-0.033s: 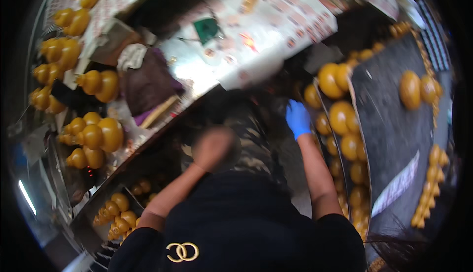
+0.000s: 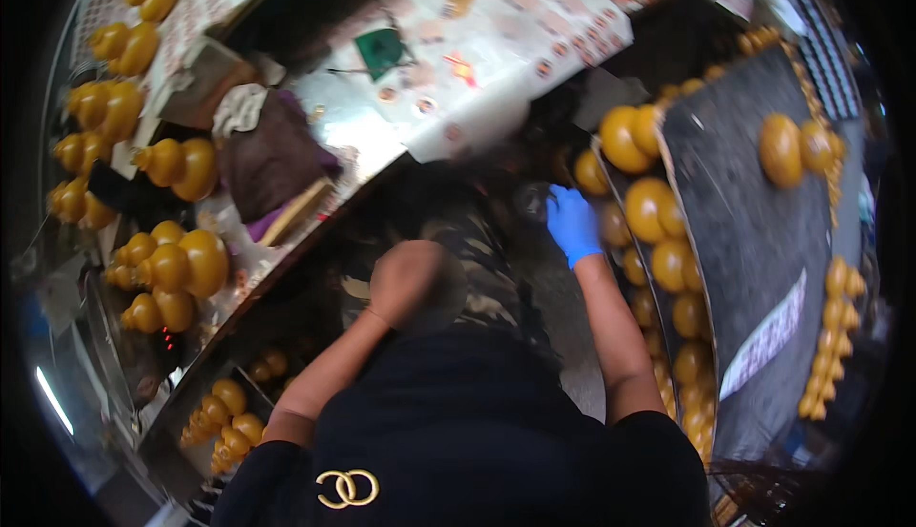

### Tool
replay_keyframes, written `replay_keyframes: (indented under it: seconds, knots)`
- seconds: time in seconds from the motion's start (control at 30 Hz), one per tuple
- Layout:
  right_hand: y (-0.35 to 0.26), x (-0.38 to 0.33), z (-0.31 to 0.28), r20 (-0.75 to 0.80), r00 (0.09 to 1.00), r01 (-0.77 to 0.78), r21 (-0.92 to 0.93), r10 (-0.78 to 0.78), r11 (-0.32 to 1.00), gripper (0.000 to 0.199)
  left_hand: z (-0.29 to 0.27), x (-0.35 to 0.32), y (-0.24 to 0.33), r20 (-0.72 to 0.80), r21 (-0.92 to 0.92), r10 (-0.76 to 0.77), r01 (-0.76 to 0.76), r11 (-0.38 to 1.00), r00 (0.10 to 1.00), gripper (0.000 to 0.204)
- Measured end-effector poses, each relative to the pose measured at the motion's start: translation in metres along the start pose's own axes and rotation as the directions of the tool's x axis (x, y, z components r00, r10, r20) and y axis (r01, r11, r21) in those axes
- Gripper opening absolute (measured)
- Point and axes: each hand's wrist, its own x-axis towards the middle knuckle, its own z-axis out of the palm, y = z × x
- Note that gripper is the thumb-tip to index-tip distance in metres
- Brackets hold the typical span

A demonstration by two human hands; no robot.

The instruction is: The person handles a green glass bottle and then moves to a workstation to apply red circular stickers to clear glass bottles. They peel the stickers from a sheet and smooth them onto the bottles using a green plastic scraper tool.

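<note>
Blue-gloved right hand point(image 2: 572, 224) among glossy yellow-brown gourd-shaped pieces point(image 2: 649, 207)
Nothing has shifted since the earlier frame: its grip looks empty, fingers loosely curled just beside the gourds; the bare left hand point(image 2: 408, 279) is blurred, grip unclear.

Black top, blue right glove point(image 2: 573, 224)

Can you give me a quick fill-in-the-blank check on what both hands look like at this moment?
1. The right hand wears a thin glove of ____ colour.
2. The left hand is ____, with no glove.
3. The glossy amber gourd-shaped pieces nearest the gloved hand lie on its ____ side.

Missing words: blue; bare; right
</note>
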Motion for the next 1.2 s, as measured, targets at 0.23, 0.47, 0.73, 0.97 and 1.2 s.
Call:
replay_keyframes:
  seconds: [0.23, 0.47, 0.73, 0.97, 1.2]
  knots:
    - [-0.108, -0.039, -0.270, 0.022, 0.946, 0.290, 0.382, -0.323, 0.877, 0.020, 0.001, 0.056, 0.089, 0.230, -0.259, 0.331, -0.270, 0.927, 0.915, 0.067]
    - [-0.191, 0.013, -0.305, 0.068, 0.892, 0.251, 0.747, -0.447, 0.615, 0.020, -0.052, 0.038, 0.121, 0.640, -0.752, 0.491, 0.352, 0.557, 0.590, 0.104]
    - [-0.297, 0.045, -0.158, 0.234, 0.873, -0.120, 0.954, -0.428, 0.275, 0.055, -0.130, -0.003, 0.113, 0.017, -0.889, 0.163, -0.060, 0.455, 0.986, 0.090]
    - [-0.424, 0.079, -0.060, 0.230, 0.732, -0.149, 0.973, -0.641, 0.179, 0.072, -0.209, 0.011, 0.094, -0.583, 0.143, 0.260, -0.218, 0.965, 0.770, 0.120]
    - [-0.408, 0.161, -0.011, 0.175, 0.791, 0.246, 0.786, -0.586, 0.567, 0.068, -0.203, 0.076, 0.044, -0.621, 0.268, 0.228, -0.070, 0.961, 0.750, 0.111]
